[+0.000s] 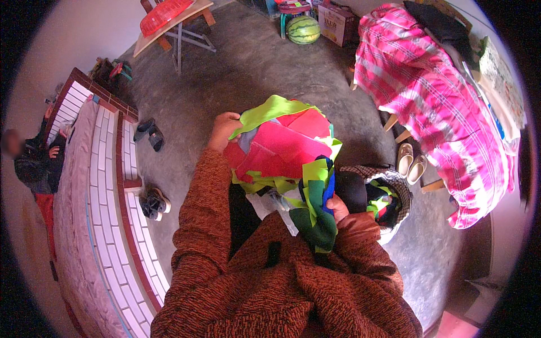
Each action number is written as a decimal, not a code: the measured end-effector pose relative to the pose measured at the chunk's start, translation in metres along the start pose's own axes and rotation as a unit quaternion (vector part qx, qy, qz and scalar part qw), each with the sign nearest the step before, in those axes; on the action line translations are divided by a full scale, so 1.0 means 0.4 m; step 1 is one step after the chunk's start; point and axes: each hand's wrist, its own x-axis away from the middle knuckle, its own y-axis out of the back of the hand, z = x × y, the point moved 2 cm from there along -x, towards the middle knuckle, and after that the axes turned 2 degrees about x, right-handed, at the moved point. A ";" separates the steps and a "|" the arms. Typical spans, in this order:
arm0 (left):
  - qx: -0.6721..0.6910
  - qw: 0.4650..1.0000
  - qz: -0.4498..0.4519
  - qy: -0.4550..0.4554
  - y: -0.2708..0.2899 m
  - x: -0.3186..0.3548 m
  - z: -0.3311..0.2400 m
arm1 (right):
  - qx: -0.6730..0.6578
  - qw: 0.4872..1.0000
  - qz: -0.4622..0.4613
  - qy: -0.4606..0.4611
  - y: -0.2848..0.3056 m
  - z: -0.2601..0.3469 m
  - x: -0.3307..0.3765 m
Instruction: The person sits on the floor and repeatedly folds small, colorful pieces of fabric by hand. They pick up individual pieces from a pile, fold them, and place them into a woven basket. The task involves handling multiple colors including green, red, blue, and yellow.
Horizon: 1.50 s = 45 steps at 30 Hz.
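In front of me is a pile of cloth scraps (280, 151), mostly pink-red with lime-green strips along its edges. My left hand (226, 130) is closed on the end of a lime-green cloth strip (273, 109) at the far left of the pile. Nearer to me, my right hand (338, 208) grips a bundle of dark green, blue and lime cloth pieces (315, 217), which hangs toward my lap. Its fingers are partly hidden by the fabric. Beside my right forearm stands a basket (403, 191) with a checked rim, holding more coloured scraps.
A pink plaid cloth (417, 112) covers furniture at the right, with pale slip-on shoes (411, 163) beside its legs. A watermelon (303, 30) and a cardboard box (336, 23) lie ahead. White-brick platform (110, 186) runs along the left; shoes (154, 204) stand near it. A person (39, 166) is far left.
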 end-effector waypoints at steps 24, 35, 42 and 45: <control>-0.299 0.870 -0.025 -0.391 -0.195 0.119 -0.004 | -0.199 0.977 -0.021 0.068 0.064 0.003 -0.016; 0.007 0.955 0.051 -0.292 -0.369 0.420 -0.069 | -0.213 0.965 -0.135 0.076 0.027 0.022 -0.024; 0.058 0.982 0.121 -0.134 -0.392 0.410 -0.032 | -0.104 0.978 -0.101 0.148 -0.012 0.041 -0.021; 0.046 0.976 0.141 -0.160 -0.405 0.420 -0.023 | -0.058 0.985 -0.082 0.138 -0.003 0.037 -0.025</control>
